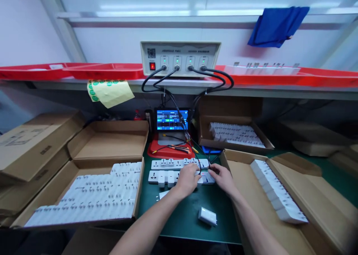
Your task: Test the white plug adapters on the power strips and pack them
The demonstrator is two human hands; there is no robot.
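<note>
My left hand point(187, 179) is over the right half of the nearer white power strip point(153, 177), its fingers curled at a white adapter that they mostly hide. My right hand point(222, 178) pinches a thin black cable point(209, 159) at the strip's right end. Two white plug-in chargers point(161, 179) sit in the strip left of my hand. Behind it lies a second white power strip point(155, 164) with several plugs in it. A loose white charger point(207, 216) lies on the green mat in front of my hands, and another white piece point(163, 194) is partly under my left forearm.
An open carton point(140, 195) of white chargers stands left; another carton point(232, 165) with one row stands right. A third carton point(205, 134) is behind. A tester box point(179, 48) on the shelf feeds black cables down past a lit screen point(172, 120) and a red tray point(153, 150).
</note>
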